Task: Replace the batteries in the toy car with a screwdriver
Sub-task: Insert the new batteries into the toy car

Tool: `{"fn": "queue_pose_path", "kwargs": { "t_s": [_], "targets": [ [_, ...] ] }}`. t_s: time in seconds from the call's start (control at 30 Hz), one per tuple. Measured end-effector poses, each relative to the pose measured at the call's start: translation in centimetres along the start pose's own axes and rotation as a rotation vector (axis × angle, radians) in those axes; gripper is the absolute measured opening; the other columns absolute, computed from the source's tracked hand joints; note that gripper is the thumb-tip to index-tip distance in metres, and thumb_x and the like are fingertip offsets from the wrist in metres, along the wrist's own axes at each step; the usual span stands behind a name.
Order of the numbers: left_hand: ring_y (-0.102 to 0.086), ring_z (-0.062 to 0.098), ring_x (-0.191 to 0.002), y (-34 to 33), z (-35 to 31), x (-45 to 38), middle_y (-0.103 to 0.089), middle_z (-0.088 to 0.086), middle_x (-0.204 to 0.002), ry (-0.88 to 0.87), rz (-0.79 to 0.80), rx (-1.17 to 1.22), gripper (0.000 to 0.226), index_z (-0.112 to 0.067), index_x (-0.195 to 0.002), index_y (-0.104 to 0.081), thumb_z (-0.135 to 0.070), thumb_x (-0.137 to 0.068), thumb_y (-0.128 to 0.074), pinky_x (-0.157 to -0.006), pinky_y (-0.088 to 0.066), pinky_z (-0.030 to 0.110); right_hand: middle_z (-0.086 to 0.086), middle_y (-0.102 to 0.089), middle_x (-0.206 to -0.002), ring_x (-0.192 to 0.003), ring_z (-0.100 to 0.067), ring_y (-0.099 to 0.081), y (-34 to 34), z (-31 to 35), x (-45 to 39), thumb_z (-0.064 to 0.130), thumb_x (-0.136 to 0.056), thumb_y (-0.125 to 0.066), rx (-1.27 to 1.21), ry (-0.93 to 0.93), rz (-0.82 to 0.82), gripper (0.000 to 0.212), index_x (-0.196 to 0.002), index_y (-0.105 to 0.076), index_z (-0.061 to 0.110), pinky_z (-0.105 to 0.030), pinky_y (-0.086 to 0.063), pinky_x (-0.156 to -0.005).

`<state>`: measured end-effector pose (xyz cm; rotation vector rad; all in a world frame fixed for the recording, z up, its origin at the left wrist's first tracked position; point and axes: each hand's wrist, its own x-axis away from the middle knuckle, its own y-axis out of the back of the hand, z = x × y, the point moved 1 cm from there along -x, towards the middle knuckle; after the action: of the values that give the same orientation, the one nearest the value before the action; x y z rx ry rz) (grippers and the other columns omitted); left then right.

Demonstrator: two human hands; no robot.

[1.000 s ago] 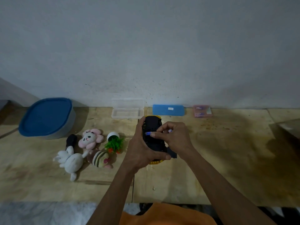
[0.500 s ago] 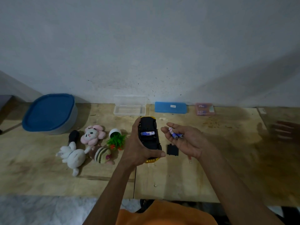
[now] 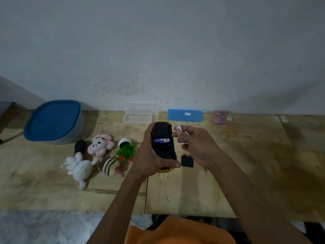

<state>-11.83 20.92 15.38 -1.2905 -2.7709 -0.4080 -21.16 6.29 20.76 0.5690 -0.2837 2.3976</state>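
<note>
- the left hand grips the toy car belly-up above the bench, fingers curled round its sides
- right hand pinches loose batteries, just right of the open bay
- one blue-and-white battery already sits in the bay, long axis crosswise to the car
- the right hand's fingers are nearer the free slot; a short leftward reach should do
- black cover lies on the bench below the right hand

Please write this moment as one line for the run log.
left hand: holds toy car underside up | compartment: open, one battery inside | right hand: holds loose batteries | cover: on table
</note>
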Motion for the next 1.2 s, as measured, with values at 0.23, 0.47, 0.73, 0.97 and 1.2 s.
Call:
{"fn": "queue_pose_path", "kwargs": {
  "t_s": [0.23,0.47,0.73,0.97,1.2],
  "targets": [
    [-0.059,0.005,-0.123,-0.1,-0.1,0.1,-0.052,-0.031,-0.134,0.016,0.011,0.031,0.141,-0.041,-0.154,-0.02,-0.015,-0.043,-0.103,-0.097,-0.057,0.044,-0.006,-0.069,-0.096,-0.055,0.004,-0.058,-1.5,0.6,0.0,0.02,-0.097,-0.062,0.275,0.234,0.023,0.02,-0.115,-0.069,0.011,-0.011,-0.044,-0.046],
    [-0.057,0.008,-0.127,0.2,-0.1,0.0,-0.052,-0.017,-0.143,0.047,0.009,0.077,0.145,-0.042,-0.153,-0.02,-0.027,-0.036,-0.104,-0.101,-0.054,0.045,0.01,-0.073,-0.095,-0.087,-0.003,-0.068,-2.4,0.3,-0.8,0.029,-0.091,-0.07,0.442,0.351,0.094,0.011,-0.102,-0.071,0.028,-0.015,-0.056,-0.073],
    [-0.06,0.011,-0.124,0.5,-0.2,-0.3,-0.059,-0.016,-0.138,0.08,0.027,0.097,0.147,-0.046,-0.152,-0.021,-0.025,-0.032,-0.104,-0.1,-0.054,0.048,0.007,-0.067,-0.092,-0.083,-0.001,-0.059,-3.1,-0.2,-1.5,0.029,-0.086,-0.075,0.702,0.529,0.122,0.014,-0.1,-0.072,0.026,-0.007,-0.045,-0.07],
    [-0.061,0.008,-0.122,0.8,-0.5,-0.7,-0.059,-0.028,-0.129,0.11,0.028,0.104,0.147,-0.049,-0.151,-0.021,-0.023,-0.032,-0.103,-0.099,-0.055,0.046,-0.007,-0.068,-0.094,-0.084,-0.019,-0.061,-3.5,-0.3,-2.5,0.023,-0.089,-0.071,0.942,0.689,0.194,0.018,-0.1,-0.073,0.01,-0.032,-0.049,-0.076],
    [-0.063,0.012,-0.121,0.7,0.5,-1.1,-0.06,-0.023,-0.129,0.157,0.017,0.142,0.147,-0.051,-0.149,-0.023,-0.026,-0.03,-0.104,-0.096,-0.056,0.05,0.001,-0.062,-0.112,-0.096,-0.015,-0.056,-4.0,-0.8,-3.4,0.026,-0.097,-0.058,1.13,0.705,0.268,0.028,-0.125,-0.061,0.02,-0.03,-0.045,-0.076]
  ]
}}
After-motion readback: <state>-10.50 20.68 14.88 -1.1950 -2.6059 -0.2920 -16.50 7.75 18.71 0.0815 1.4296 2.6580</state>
